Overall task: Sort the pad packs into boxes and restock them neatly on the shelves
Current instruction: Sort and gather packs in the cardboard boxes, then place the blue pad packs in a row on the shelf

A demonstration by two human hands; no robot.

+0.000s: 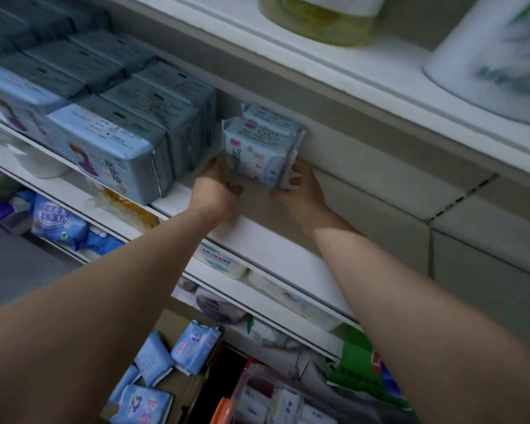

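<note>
Hands are gripping small pad packs (259, 148) on white shelf (257, 240), left hand (216, 186) and right hand (299, 191) apparently curled round opposite sides, beside bigger blue packs (114, 142).

Shelf (288, 246) bare right of small pack (257, 148); stacked large packs (129, 142) block left; upper shelf (349, 96) close overhead.

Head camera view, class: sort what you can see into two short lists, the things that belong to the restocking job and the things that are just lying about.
Part of the job:
- left hand and right hand, gripping the small box of pad packs
- shelf under the box
- large blue packs stacked beside it
- loose blue packs below

Just lying about:
- yellow-green container above
- white tub above
</note>
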